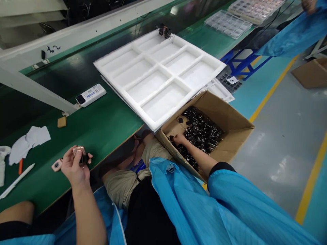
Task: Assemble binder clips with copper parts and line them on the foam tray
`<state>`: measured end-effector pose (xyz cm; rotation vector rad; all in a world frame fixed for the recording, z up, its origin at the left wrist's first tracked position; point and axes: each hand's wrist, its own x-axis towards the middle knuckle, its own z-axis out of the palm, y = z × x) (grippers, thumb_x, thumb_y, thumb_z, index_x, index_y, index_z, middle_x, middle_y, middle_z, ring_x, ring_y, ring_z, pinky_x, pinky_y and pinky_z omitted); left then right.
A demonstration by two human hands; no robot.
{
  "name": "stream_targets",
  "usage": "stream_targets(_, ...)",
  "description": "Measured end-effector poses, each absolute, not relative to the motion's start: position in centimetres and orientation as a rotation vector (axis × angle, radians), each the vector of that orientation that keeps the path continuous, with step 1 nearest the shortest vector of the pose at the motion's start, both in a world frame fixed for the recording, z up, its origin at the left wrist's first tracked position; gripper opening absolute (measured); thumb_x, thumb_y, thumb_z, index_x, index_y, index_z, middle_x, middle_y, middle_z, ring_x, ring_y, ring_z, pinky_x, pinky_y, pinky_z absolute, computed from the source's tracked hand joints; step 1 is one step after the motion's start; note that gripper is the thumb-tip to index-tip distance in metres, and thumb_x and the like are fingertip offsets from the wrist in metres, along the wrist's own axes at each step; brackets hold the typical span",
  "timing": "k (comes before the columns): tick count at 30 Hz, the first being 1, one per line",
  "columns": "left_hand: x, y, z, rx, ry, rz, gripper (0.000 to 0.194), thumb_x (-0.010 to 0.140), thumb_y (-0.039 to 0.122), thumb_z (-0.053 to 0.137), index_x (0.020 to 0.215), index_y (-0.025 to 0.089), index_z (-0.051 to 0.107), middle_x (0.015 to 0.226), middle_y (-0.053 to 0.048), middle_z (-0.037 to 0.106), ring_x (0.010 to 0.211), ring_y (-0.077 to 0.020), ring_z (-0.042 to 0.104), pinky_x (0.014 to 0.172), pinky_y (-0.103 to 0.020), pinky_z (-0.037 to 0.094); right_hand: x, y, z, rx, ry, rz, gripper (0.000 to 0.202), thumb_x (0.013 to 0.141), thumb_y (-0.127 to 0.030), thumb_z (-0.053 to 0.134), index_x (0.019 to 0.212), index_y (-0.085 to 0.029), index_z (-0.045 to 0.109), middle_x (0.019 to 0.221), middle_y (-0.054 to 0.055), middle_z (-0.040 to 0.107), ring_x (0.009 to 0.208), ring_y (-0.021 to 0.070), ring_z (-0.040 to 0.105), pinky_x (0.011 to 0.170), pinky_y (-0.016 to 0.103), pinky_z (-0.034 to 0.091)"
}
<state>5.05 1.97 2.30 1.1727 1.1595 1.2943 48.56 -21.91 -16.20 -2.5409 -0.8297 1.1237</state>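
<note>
My left hand [76, 165] is closed around a small pink camera-like device [79, 149] with a black part under it, above the green bench. Beside the hand lies a second pink device [57, 165] with a round lens. My right hand [180, 139] reaches into a cardboard box [236, 136] of black binder clips [201, 129]. Its fingers are pinched at a small black piece [171, 137], apparently a clip, near the box's left wall. A white foam tray [167, 73] with several compartments rests on the bench, with black clips [165, 31] at its far corner.
On the green bench [107, 122] are a white device [91, 95], white cloths [30, 143], a white pen [17, 180] and a yellow block [61, 121]. Clear trays [228, 23] stand farther back. Blue stool [245, 64] beyond the box; a person's arm [17, 212] at lower left.
</note>
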Motion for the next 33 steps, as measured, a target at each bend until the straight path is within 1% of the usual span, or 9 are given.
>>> stream_targets(6,4.9,0.9,2.2,1.127,1.132,1.277,0.049,0.067,0.032,0.091,0.110,0.021,0.069,0.081,0.001,0.074,0.049,-0.0161,0.066,0.033,-0.020,0.040,50.5,-25.1,-6.0,-2.121,-0.625,0.923,0.044,0.100,-0.054,0.038,0.086,-0.021,0.064,0.090,0.011,0.071,0.099,0.0266,0.070,0.089,0.038,0.058)
stream_targets(9,5.0,0.6,1.9,1.133,1.143,1.245,0.045,0.068,0.034,0.092,0.103,0.016,0.069,0.083,-0.004,0.076,0.049,-0.0143,0.066,0.035,-0.018,0.038,49.6,-27.1,-0.7,-1.464,-0.420,0.910,0.032,0.088,-0.057,0.069,0.076,-0.028,0.067,0.087,0.009,0.069,0.096,0.0291,0.070,0.083,0.041,0.061)
stream_targets(12,4.9,0.5,1.4,1.177,1.148,1.196,0.042,0.071,0.036,0.090,0.103,0.015,0.072,0.085,-0.006,0.076,0.051,-0.0131,0.066,0.036,-0.016,0.035,45.5,-26.2,3.0,-1.311,-0.600,1.192,0.019,0.086,-0.047,0.081,0.092,-0.030,0.077,0.090,0.008,0.072,0.095,0.0282,0.071,0.089,0.039,0.060)
stream_targets(14,4.7,0.5,1.2,1.199,1.135,1.182,0.041,0.072,0.036,0.089,0.103,0.015,0.074,0.087,-0.007,0.076,0.058,-0.0141,0.068,0.040,-0.017,0.042,41.1,-23.5,4.4,-1.239,-0.795,1.443,0.026,0.086,-0.046,0.084,0.102,-0.027,0.077,0.096,0.009,0.074,0.095,0.0277,0.071,0.089,0.039,0.059)
stream_targets(18,4.3,0.1,0.9,1.220,1.072,1.168,0.036,0.073,0.036,0.088,0.101,0.015,0.077,0.086,-0.007,0.074,0.072,-0.0165,0.067,0.053,-0.024,0.056,32.2,-14.8,4.2,-0.980,-0.803,1.614,0.054,0.074,-0.050,0.093,0.114,-0.021,0.072,0.097,0.008,0.073,0.083,0.0227,0.069,0.083,0.036,0.057)
stream_targets(21,4.2,-0.1,0.8,1.234,1.018,1.161,0.035,0.076,0.036,0.087,0.101,0.014,0.077,0.085,-0.007,0.073,0.070,-0.0156,0.064,0.052,-0.024,0.056,28.0,-8.2,2.7,-0.923,-0.771,1.556,0.052,0.075,-0.060,0.088,0.097,-0.016,0.072,0.076,0.005,0.068,0.066,0.0180,0.062,0.066,0.031,0.053)
stream_targets(24,4.0,-0.2,0.8,1.217,0.997,1.159,0.035,0.077,0.036,0.086,0.102,0.014,0.077,0.085,-0.007,0.073,0.070,-0.0153,0.063,0.051,-0.024,0.055,25.9,-3.5,1.3,-0.977,-0.878,1.519,0.058,0.073,-0.071,0.082,0.084,-0.016,0.066,0.056,-0.004,0.048,0.045,0.0105,0.039,0.044,0.024,0.029)
stream_targets(27,3.8,-0.3,0.8,1.200,0.994,1.144,0.037,0.077,0.038,0.085,0.103,0.013,0.078,0.083,-0.007,0.071,0.068,-0.0148,0.062,0.049,-0.023,0.053,25.4,-1.2,0.3,-1.003,-1.045,1.496,0.061,0.073,-0.074,0.079,0.086,-0.016,0.066,0.053,-0.008,0.036,0.046,0.0084,0.027,0.046,0.025,0.017)
stream_targets(33,3.6,-0.3,0.4,1.205,0.975,1.093,0.039,0.077,0.040,0.084,0.105,0.014,0.080,0.084,-0.006,0.071,0.067,-0.0144,0.062,0.049,-0.023,0.052,26.1,-1.0,-0.9,-1.030,-1.233,1.460,0.062,0.083,-0.071,0.071,0.102,-0.013,0.072,0.061,-0.005,0.041,0.055,0.0118,0.033,0.054,0.027,0.025)
